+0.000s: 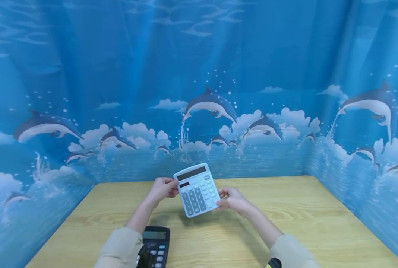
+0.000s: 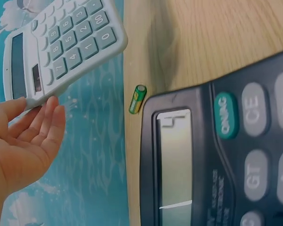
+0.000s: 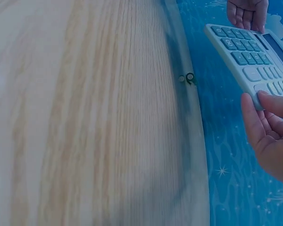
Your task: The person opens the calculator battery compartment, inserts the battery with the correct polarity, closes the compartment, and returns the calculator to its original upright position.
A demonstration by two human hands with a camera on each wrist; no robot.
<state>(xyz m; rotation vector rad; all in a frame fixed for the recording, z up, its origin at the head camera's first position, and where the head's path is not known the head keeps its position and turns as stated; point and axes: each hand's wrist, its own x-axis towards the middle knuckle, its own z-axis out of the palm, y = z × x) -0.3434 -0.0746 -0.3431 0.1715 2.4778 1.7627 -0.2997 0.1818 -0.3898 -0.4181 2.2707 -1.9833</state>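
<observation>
Both hands hold a pale blue-white calculator [image 1: 197,190], tilted and raised over the table, its keys and display facing me. My left hand [image 1: 161,189] pinches its left edge near the display, thumb on the front, as the left wrist view shows. At the lower right edge, my right hand [image 1: 234,201] grips it between thumb and fingers; the right wrist view shows the thumb over the corner keys. A black calculator [image 1: 160,247] lies face up near my left forearm, partly hidden by the sleeve. Its grey keys and a green ON/AC key [image 2: 226,115] appear in the left wrist view.
A green battery [image 2: 137,99] lies on the wooden table [image 1: 286,219] beside the black calculator in the left wrist view. Blue curtains [image 1: 259,56] printed with dolphins stand behind the table and along both sides. A small green thing [image 3: 190,78] sits near the table's edge.
</observation>
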